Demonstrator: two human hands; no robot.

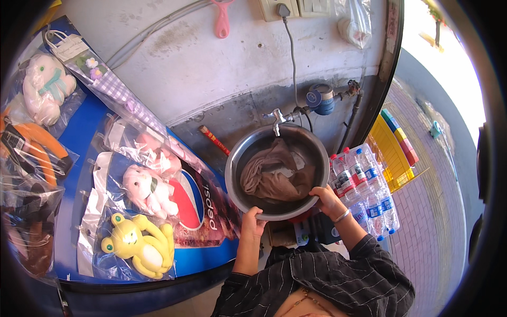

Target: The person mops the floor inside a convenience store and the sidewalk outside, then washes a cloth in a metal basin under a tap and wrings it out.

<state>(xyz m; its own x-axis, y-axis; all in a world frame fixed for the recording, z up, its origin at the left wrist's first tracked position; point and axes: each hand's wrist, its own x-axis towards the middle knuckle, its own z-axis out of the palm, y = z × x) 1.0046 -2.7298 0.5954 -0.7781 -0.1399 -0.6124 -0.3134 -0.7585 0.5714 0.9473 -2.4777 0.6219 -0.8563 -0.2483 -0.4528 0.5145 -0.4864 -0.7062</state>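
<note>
A round stainless steel basin [233, 186] is before me, beneath a metal tap [278, 119] on the wall. My left hand [252, 222] grips its near rim, thumb on the edge. My right hand [328, 200] grips the rim farther right, with a bangle on that wrist. The fingers under the rim are mostly hidden. In the basin lies a crumpled brown cloth [273, 182], which looks wet. What the basin rests on cannot be seen.
Bagged plush toys, among them a yellow frog [136, 243], lie on a blue Pepsi-branded surface [206, 259] at left. Packed plastic bottles [362, 186] stand at right. A water meter [323, 99] and pipe [352, 119] line the wall. Farther right is a yellow crate [390, 152].
</note>
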